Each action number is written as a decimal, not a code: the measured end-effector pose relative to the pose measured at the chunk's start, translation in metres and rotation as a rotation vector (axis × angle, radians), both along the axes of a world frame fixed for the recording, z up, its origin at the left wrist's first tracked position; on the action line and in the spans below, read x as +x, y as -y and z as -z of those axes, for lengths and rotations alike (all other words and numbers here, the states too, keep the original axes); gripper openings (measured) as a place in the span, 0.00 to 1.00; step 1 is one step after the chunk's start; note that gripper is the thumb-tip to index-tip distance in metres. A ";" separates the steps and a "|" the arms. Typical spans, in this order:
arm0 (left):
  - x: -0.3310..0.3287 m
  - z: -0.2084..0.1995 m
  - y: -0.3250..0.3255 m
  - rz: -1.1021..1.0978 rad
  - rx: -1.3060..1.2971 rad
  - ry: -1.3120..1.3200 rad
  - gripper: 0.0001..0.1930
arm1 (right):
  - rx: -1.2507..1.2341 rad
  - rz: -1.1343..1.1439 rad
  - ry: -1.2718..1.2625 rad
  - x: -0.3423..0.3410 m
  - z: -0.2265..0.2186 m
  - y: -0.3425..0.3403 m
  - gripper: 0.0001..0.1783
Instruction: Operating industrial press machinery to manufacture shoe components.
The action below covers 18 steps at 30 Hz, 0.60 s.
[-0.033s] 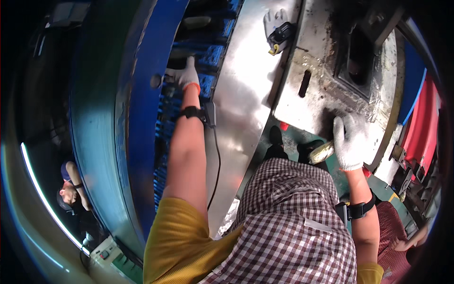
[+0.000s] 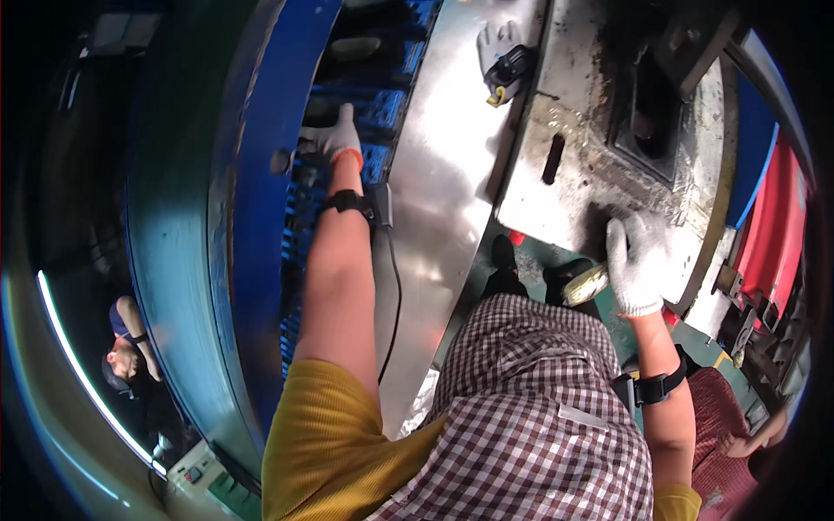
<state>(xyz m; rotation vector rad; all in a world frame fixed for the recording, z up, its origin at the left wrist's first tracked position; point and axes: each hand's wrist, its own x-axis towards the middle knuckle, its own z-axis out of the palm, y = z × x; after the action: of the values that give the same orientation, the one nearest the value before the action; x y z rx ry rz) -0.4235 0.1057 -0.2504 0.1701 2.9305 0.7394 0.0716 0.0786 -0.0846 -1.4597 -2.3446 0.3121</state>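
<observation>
My left hand (image 2: 337, 139), in a white knit glove with an orange cuff, reaches over the blue slatted rack (image 2: 375, 108) on the left. Its thumb stands apart from the fingers, beside a dark rounded piece (image 2: 321, 111); whether it grips this is unclear. On the right, my right hand (image 2: 639, 265), also gloved in white, rests on the near edge of the stained metal worktop (image 2: 543, 195), fingers outstretched. Beside its thumb, past the worktop's edge, is a pale yellowish roll-like object (image 2: 586, 285), not clearly held.
A shiny metal ledge (image 2: 443, 156) runs between rack and worktop. Another person's gloved hand (image 2: 502, 56) lies near its far end with a dark strapped device. A dark framed opening (image 2: 650, 126) sits in the worktop. A blue beam (image 2: 261, 200) borders the rack; people are at both sides.
The view has shifted slightly, so the worktop and ledge appear a little further left. Both my hands keep nearly the same places and shapes.
</observation>
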 end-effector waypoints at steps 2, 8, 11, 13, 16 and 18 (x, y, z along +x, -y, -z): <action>-0.008 0.009 -0.034 -0.027 -0.050 0.096 0.77 | 0.047 0.002 0.017 0.003 0.002 -0.002 0.07; -0.038 0.078 -0.070 -0.131 -0.254 0.294 0.82 | 0.031 0.029 0.055 0.003 0.004 -0.002 0.10; -0.119 0.125 -0.010 -0.210 -0.281 0.204 0.73 | -0.002 -0.009 0.003 -0.009 -0.006 -0.001 0.09; -0.198 0.108 -0.012 -0.032 0.328 0.607 0.22 | -0.018 -0.021 -0.070 0.002 -0.015 -0.004 0.09; -0.111 0.118 -0.045 -0.047 0.567 1.014 0.12 | -0.005 0.041 0.052 0.001 -0.006 -0.005 0.10; -0.127 0.093 -0.026 -0.047 0.581 0.968 0.12 | -0.013 0.021 0.006 -0.002 -0.009 -0.007 0.10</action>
<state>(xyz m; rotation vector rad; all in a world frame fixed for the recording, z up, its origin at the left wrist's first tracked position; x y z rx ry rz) -0.5506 0.1315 -0.3431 -0.1723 1.7743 1.2225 0.0700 0.0854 -0.0759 -1.4923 -2.3343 0.3178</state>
